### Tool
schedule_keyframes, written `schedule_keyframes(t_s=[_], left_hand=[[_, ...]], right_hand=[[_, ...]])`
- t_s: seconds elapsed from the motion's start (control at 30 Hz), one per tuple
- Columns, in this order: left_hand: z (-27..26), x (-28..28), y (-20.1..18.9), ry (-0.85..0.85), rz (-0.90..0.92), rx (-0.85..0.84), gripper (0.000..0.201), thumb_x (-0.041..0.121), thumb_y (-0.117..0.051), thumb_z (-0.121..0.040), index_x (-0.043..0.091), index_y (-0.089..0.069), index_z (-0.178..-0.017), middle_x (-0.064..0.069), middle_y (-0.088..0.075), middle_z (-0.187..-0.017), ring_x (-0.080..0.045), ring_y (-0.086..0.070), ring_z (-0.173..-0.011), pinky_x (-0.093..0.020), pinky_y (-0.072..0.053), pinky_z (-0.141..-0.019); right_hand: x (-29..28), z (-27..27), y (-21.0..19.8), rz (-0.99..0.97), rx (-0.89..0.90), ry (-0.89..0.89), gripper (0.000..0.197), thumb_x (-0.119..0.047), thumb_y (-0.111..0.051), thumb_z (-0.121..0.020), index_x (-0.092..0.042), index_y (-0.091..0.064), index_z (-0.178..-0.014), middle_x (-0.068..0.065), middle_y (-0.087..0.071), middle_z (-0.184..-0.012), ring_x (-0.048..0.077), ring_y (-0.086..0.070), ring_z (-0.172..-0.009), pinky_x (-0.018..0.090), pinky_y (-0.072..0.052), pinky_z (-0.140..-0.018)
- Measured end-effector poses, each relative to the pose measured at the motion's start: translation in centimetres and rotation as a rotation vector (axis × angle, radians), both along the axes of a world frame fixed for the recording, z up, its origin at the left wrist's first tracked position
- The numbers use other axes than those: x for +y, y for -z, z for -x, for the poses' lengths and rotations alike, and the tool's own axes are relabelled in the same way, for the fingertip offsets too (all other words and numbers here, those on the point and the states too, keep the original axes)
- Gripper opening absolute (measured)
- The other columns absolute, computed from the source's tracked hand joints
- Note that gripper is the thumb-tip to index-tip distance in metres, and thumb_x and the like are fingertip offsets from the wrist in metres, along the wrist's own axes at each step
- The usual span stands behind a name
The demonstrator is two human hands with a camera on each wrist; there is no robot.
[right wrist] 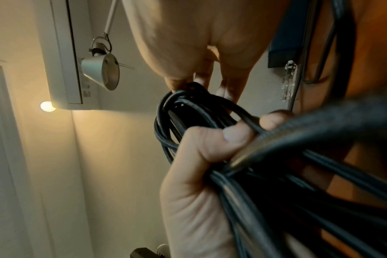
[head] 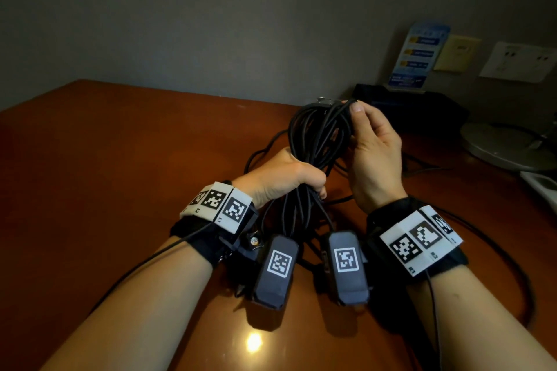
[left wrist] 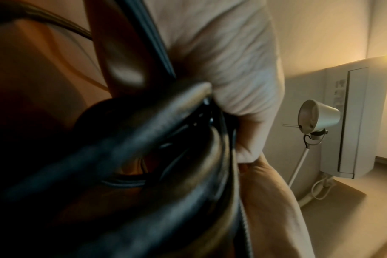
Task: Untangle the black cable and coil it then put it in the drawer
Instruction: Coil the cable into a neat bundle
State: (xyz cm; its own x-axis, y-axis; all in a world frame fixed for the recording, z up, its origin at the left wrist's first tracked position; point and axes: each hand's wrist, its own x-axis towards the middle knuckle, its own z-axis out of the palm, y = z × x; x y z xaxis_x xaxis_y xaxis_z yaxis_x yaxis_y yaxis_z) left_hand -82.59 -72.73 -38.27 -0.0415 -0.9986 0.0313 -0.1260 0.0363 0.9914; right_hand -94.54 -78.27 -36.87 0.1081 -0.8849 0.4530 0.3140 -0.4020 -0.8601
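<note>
Black cable point(head: 319, 141): round, smooth rubbery jacket, gathered into one elongated bundle of many loops, held upright above the surface point(head: 120, 175) at centre frame. Loop count could not be read; the strands overlapped.

Left hand point(head: 280, 178): clenched as a fist round the waist of the bundle, fingers point(left wrist: 221, 57) wrapped fully over the strands. Below the fist, loose strands hung toward 6 o'clock between the two wrists.

Right hand point(head: 373, 153): raised at 1 o'clock of the left hand, thumb and fingers point(right wrist: 181, 83) pinching the top bend of the loops. A small metal-looking piece showed at the very top of the bundle, possibly a plug; too blurred to confirm.

Surface: glossy reddish-brown wood grain, one bright lamp reflection at 6 o'clock. More black cable lay slack on it, at 12 o'clock behind the hands and curving round at 4 o'clock.

Counted: two hands, one bundle, two wrist bands with black-and-white square markers, two dark wrist camera housings each bearing one marker.

At 2 o'clock: one blue printed card point(head: 417, 54) standing on a black tray point(head: 422, 105); one round grey lamp base point(head: 506, 144) at 3 o'clock.
</note>
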Motion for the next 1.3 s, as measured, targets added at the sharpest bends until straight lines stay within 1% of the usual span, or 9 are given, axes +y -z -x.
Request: schedule_keyframes(t_s=[0.1,0.2,0.3,0.4,0.57,0.77,0.93,1.1,1.3], left_hand=[[-0.3,0.1,-0.2,-0.002,0.014,-0.040,0.015,-0.005,-0.068,-0.074,0.001,-0.067,-0.060,-0.004,-0.067,-0.061,-0.015,-0.065,-0.064,-0.023,-0.052,-0.071],[-0.4,0.2,-0.2,-0.003,0.035,-0.079,0.022,-0.003,-0.068,-0.079,0.005,-0.066,-0.059,-0.005,-0.068,-0.065,-0.016,-0.065,-0.068,-0.020,-0.051,-0.071],[-0.3,0.2,-0.2,-0.044,-0.001,-0.085,0.011,-0.004,-0.071,-0.075,0.002,-0.068,-0.066,-0.004,-0.067,-0.065,-0.014,-0.064,-0.067,-0.026,-0.051,-0.072],[-0.2,0.2,-0.3,-0.023,-0.014,-0.088,0.008,-0.008,-0.070,-0.074,0.000,-0.071,-0.072,0.000,-0.069,-0.064,-0.011,-0.066,-0.066,-0.024,-0.053,-0.072],[-0.1,0.1,-0.3,0.033,0.004,-0.039,0.016,-0.013,-0.066,-0.074,0.001,-0.072,-0.070,0.001,-0.071,-0.063,-0.008,-0.067,-0.062,-0.017,-0.053,-0.064],[0.3,-0.3,0.2,0.080,0.060,-0.029,0.008,0.004,-0.071,-0.057,0.007,-0.071,-0.064,0.000,-0.071,-0.065,-0.012,-0.066,-0.066,-0.025,-0.055,-0.072],[0.3,-0.5,0.5,0.088,0.096,-0.007,0.022,0.006,-0.072,-0.061,-0.010,-0.068,-0.076,-0.007,-0.070,-0.069,-0.017,-0.066,-0.069,-0.025,-0.055,-0.072],[0.4,-0.3,0.6,0.146,0.130,0.029,0.011,-0.007,-0.071,-0.074,-0.002,-0.069,-0.083,0.000,-0.073,-0.075,-0.010,-0.069,-0.075,-0.021,-0.053,-0.075],[0.2,0.2,0.8,0.178,0.079,0.189,0.013,-0.013,-0.065,-0.077,-0.001,-0.069,-0.081,-0.013,-0.071,-0.078,-0.021,-0.069,-0.071,-0.030,-0.057,-0.071]], right_hand=[[0.0,0.3,-0.1,-0.023,0.003,0.000,0.018,-0.021,-0.058,-0.096,-0.024,-0.072,-0.085,0.003,-0.070,-0.092,0.018,-0.065,-0.088,0.036,-0.053,-0.080],[0.1,0.3,-0.3,-0.022,-0.004,0.004,0.021,-0.020,-0.058,-0.097,-0.025,-0.073,-0.082,0.001,-0.071,-0.090,0.018,-0.066,-0.089,0.040,-0.054,-0.086],[0.2,0.1,-0.4,-0.040,-0.007,-0.044,0.021,-0.023,-0.057,-0.097,-0.019,-0.071,-0.082,0.010,-0.069,-0.093,0.025,-0.064,-0.092,0.048,-0.050,-0.092],[0.5,0.0,-0.7,-0.098,-0.022,-0.172,0.020,-0.024,-0.051,-0.100,-0.012,-0.063,-0.090,0.010,-0.063,-0.091,0.023,-0.061,-0.088,0.040,-0.050,-0.082],[1.1,0.3,-1.0,-0.164,-0.006,-0.357,0.042,-0.034,-0.037,-0.103,-0.004,-0.063,-0.116,0.016,-0.067,-0.115,0.021,-0.066,-0.102,0.034,-0.055,-0.088],[1.3,0.4,-1.5,-0.312,-0.124,-0.387,0.052,-0.036,-0.049,-0.099,0.010,-0.058,-0.121,0.019,-0.066,-0.102,0.027,-0.067,-0.090,0.034,-0.058,-0.078],[1.0,0.3,-1.6,-0.344,-0.195,-0.338,0.031,-0.025,-0.052,-0.098,-0.001,-0.061,-0.114,0.016,-0.063,-0.102,0.023,-0.064,-0.088,0.034,-0.056,-0.078],[0.4,0.9,-1.5,-0.435,-0.278,-0.432,0.025,-0.017,-0.048,-0.099,-0.003,-0.055,-0.119,0.012,-0.063,-0.097,0.019,-0.064,-0.085,0.032,-0.056,-0.080],[0.2,1.2,-1.0,-0.516,-0.309,-0.536,0.021,-0.013,-0.040,-0.103,-0.009,-0.056,-0.115,0.009,-0.067,-0.096,0.019,-0.069,-0.082,0.034,-0.061,-0.072]])
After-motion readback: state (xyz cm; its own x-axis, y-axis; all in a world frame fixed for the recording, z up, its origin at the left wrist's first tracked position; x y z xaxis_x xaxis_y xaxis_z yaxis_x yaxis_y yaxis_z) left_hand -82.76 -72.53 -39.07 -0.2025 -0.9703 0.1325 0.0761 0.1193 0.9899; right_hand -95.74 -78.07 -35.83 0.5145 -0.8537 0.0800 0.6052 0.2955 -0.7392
